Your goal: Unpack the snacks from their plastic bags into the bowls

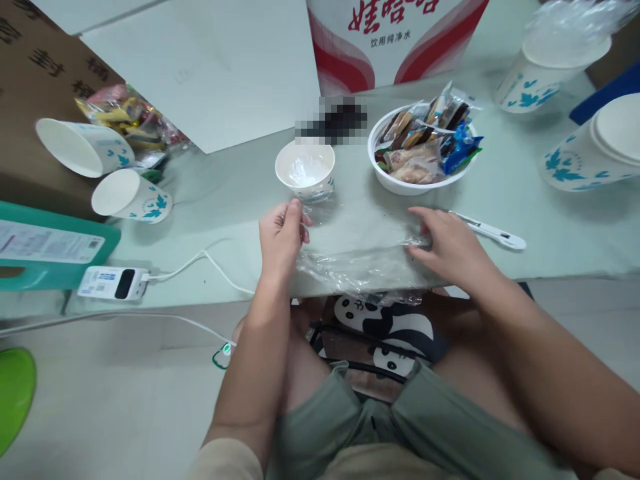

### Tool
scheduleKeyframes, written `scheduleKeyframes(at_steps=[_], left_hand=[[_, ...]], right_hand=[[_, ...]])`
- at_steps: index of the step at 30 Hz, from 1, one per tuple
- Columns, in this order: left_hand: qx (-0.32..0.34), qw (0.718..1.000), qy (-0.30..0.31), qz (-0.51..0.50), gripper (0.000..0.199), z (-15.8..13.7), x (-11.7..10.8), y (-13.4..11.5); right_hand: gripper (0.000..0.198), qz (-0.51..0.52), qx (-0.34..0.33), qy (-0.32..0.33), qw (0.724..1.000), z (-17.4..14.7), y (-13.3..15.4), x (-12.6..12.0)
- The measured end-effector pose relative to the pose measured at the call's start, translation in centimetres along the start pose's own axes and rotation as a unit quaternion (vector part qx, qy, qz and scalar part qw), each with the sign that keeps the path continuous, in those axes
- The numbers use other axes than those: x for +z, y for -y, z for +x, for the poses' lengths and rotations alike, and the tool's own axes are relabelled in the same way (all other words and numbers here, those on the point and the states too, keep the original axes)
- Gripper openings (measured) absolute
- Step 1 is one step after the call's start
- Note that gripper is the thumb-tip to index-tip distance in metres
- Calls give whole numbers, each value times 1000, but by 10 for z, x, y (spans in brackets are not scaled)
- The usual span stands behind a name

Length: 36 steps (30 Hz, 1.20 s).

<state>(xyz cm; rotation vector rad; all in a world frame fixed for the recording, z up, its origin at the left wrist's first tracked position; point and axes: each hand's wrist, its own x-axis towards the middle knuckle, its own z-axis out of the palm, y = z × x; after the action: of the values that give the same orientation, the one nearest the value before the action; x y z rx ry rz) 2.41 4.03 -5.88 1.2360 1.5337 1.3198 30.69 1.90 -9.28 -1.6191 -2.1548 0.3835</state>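
Clear thin plastic film (350,267), possibly a bag, lies across the table's front edge and hangs slightly over it. My left hand (281,237) is closed at the film's left side, thumb pressed against the curled fingers, just in front of a paper cup (305,167). The cup is white with blue leaf prints and stands upright. At the film's right side is my right hand (447,243), thumb and index finger apart, touching or close to the film. Behind that hand, partly covered by it, lies a white utility knife (493,232).
A white bowl (400,187) of wrapped snacks stands behind my right hand. Paper cups (570,160) are at the right; two cups (133,195) lie tipped at the left. A white power bank (113,283) with a cable sits near the front edge. Boxes (215,67) line the back.
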Motion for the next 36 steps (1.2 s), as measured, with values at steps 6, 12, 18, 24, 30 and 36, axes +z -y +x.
scheduleKeyframes(at_steps=[6,12,18,24,30,36], left_hand=[[-81,989,-1,-125,46,1,6,-7],[-89,983,-45,-154,49,7,11,-10],[-76,988,63,-117,50,8,-2,-3],[-115,969,217,-10,40,7,-19,-3],[-115,929,350,33,36,5,-21,-1],[49,985,151,-68,50,8,-19,8]], right_hand=[[20,309,93,-95,942,2,-5,-13],[46,535,154,61,828,-1,10,-21],[28,533,268,-17,802,-1,17,-19],[6,498,297,-120,806,6,22,-29],[7,517,343,-160,768,11,25,-38],[16,548,295,-181,761,9,17,-32]])
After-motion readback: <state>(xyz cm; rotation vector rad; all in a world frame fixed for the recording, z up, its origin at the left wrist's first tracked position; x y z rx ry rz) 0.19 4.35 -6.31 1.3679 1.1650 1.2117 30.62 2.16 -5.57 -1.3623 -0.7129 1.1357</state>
